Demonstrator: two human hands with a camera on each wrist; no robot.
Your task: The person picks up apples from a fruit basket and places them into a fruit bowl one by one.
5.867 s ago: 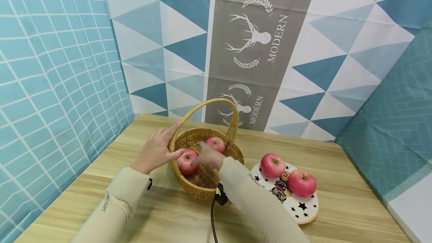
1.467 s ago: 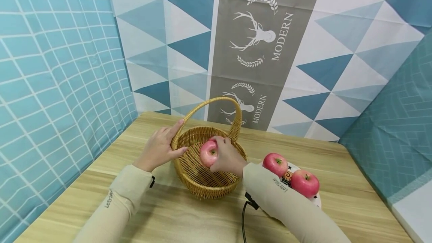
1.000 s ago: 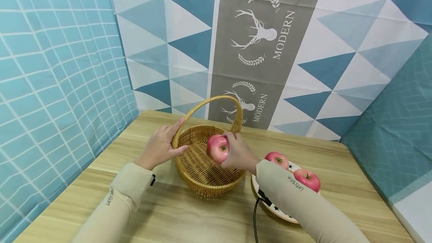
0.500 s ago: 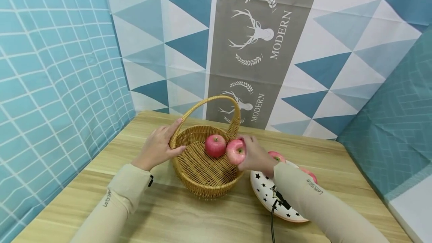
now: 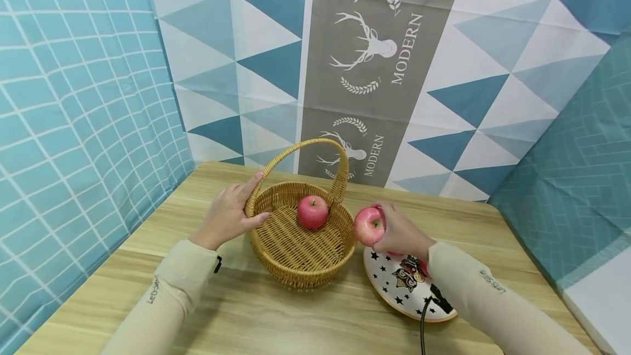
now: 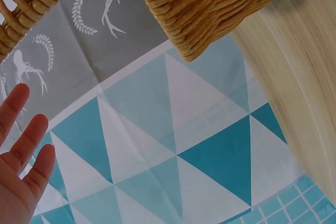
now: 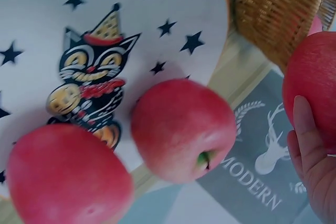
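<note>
My left hand (image 5: 227,215) rests at the left side of the wicker basket (image 5: 283,277), index finger along the base of its handle and thumb over the rim. In the left wrist view, the other fingers (image 6: 35,129) stretch out loosely, apart from the wicker. Inside the basket, toward the back right, sits one apple (image 5: 313,212). My right hand (image 5: 401,233) grips another red apple (image 5: 368,227) just outside the basket's right rim, near the plate's (image 5: 389,284) far edge. Two more apples, one nearer (image 7: 68,177) and one with its stem showing (image 7: 181,129), lie on that plate, mostly hidden by my right hand in the head view.
The white plate has black stars and a cat figure. A black cable (image 5: 423,327) trails from my right wrist across the wooden table (image 5: 276,322). Patterned cloths (image 5: 266,86) hang behind and at both sides. The tall basket handle (image 5: 300,147) arches over the basket.
My right hand has lifted an apple out of the basket and carried it right, toward the plate. Earlier two apples lay in the basket; now one. The left hand has kept its place.
</note>
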